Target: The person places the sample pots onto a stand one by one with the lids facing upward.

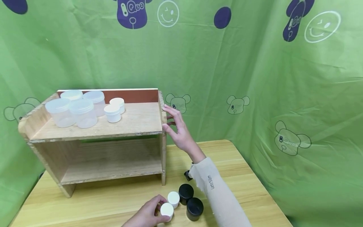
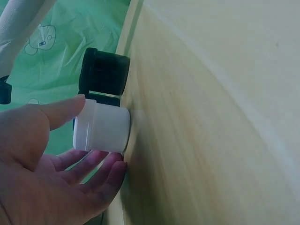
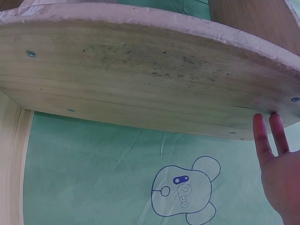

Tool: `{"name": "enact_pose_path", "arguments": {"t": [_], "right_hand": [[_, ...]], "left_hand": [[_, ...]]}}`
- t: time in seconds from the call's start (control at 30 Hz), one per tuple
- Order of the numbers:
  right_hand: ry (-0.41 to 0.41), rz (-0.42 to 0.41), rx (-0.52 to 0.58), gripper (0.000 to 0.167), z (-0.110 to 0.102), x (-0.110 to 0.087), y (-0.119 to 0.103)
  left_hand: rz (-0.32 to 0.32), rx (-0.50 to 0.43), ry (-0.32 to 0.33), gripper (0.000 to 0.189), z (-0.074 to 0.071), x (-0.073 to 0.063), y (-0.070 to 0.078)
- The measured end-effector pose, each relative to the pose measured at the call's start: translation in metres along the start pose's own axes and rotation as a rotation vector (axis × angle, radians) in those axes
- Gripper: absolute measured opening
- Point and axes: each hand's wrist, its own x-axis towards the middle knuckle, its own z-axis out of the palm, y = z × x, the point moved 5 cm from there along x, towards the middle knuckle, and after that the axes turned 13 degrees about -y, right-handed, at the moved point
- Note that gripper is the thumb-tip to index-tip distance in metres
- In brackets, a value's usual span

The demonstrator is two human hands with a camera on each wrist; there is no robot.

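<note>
My left hand (image 1: 147, 212) is at the table's front, its thumb and fingers round a small white screw-lid jar (image 1: 167, 210). In the left wrist view the thumb lies at the lid of this white jar (image 2: 103, 126), and the fingers reach along its other side, close to the tabletop. Right behind it stands a second white jar (image 1: 173, 198), beside two black jars (image 1: 194, 208). Up at the wooden shelf (image 1: 96, 135), my right hand (image 1: 181, 134) rests its fairly straight fingertips on the right side panel (image 3: 140, 70).
Several clear plastic jars (image 1: 83, 115) and two small white jars (image 1: 112, 114) stand on the shelf's top board, towards the left. The wooden table (image 1: 227, 170) runs below, with a green printed curtain (image 1: 198, 63) behind and to the right.
</note>
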Motion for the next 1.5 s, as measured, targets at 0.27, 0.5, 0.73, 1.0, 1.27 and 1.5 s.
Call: {"name": "enact_pose_path", "arguments": {"t": [0.27,0.5,0.73,1.0,1.27,1.5], "right_hand": [[-0.001,-0.014,0.003,0.062,0.000,0.000,-0.001],[-0.001,-0.005,0.001,0.067,0.000,0.000,-0.001],[0.004,-0.003,0.009,0.069,-0.002,0.000,-0.001],[-0.002,-0.004,-0.001,0.068,-0.001,0.000,-0.001],[-0.002,-0.017,0.000,0.065,-0.001,-0.001,-0.002],[0.000,-0.006,0.000,0.073,-0.001,0.000,-0.001]], "left_hand": [[-0.001,0.007,-0.009,0.036,0.000,0.000,0.000],[0.019,0.056,-0.007,0.033,-0.005,-0.001,0.003],[-0.009,0.073,0.002,0.032,-0.014,-0.002,0.010],[0.031,0.066,0.041,0.036,-0.025,-0.008,0.028],[0.095,0.150,0.116,0.037,-0.048,-0.013,0.057],[0.138,0.242,0.195,0.037,-0.071,-0.020,0.087]]}}
